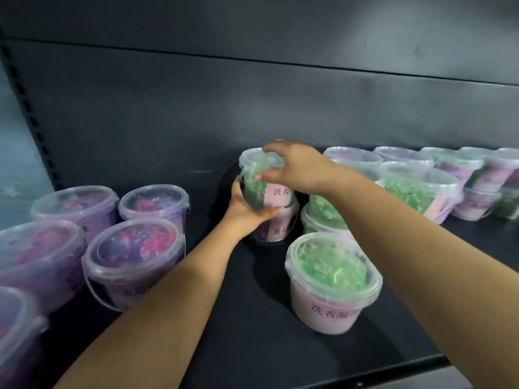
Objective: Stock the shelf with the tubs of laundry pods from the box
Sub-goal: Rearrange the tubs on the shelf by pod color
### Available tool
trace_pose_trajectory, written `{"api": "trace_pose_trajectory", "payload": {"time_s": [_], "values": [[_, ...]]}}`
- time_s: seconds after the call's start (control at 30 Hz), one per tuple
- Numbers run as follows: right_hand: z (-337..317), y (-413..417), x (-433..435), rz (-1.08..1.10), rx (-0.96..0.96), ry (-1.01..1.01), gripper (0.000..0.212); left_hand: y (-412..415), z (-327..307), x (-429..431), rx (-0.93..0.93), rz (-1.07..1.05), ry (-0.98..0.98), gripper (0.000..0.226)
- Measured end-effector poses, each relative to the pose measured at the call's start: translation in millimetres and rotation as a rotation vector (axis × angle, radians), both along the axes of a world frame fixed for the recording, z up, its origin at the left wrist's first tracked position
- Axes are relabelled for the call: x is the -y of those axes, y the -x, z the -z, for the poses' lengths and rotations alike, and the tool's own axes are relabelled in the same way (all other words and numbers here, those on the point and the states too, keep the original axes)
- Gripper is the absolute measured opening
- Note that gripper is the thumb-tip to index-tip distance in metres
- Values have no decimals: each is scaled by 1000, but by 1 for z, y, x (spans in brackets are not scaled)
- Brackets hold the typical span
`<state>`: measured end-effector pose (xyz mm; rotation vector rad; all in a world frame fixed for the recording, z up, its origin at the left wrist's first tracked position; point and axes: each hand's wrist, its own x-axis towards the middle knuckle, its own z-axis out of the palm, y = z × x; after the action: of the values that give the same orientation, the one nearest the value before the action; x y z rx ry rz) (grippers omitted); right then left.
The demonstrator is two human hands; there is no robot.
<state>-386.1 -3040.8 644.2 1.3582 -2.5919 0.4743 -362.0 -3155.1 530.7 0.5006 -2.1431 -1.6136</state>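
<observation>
A clear tub of green laundry pods (257, 186) with a pink label sits on top of a purple-pod tub (276, 230) near the back of the dark shelf (247, 327). My left hand (247, 211) cups the green tub's lower left side. My right hand (295, 167) grips its lid and rim from above and the right. A second green tub (331, 282) stands alone in front, to the right. The box is not in view.
Several purple-pod tubs (134, 256) are grouped at the left of the shelf. More green and purple tubs (421, 186), some stacked two high, run along the right back. The shelf's front edge (365, 372) lies at the bottom right; a dark back panel rises behind.
</observation>
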Motion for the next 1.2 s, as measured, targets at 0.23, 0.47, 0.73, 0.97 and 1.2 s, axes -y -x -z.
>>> {"api": "trace_pose_trajectory", "payload": {"time_s": [0.23, 0.47, 0.73, 0.97, 1.2], "values": [[-8, 22, 17, 91, -37, -267, 43, -7, 4, 7, -4, -8, 48, 122], [-27, 34, 7, -26, 197, 42, 29, -53, 1, -9, 46, -143, 177, 80], [1, 34, 41, -27, -164, -125, 30, -128, -22, -27, 360, -64, 458, 81], [50, 31, 54, -110, -126, -337, 30, -182, -25, -34, 413, -37, 444, 97], [34, 3, 30, -353, 81, -256, 40, -230, -22, -30, 325, -18, -1, 79]]}}
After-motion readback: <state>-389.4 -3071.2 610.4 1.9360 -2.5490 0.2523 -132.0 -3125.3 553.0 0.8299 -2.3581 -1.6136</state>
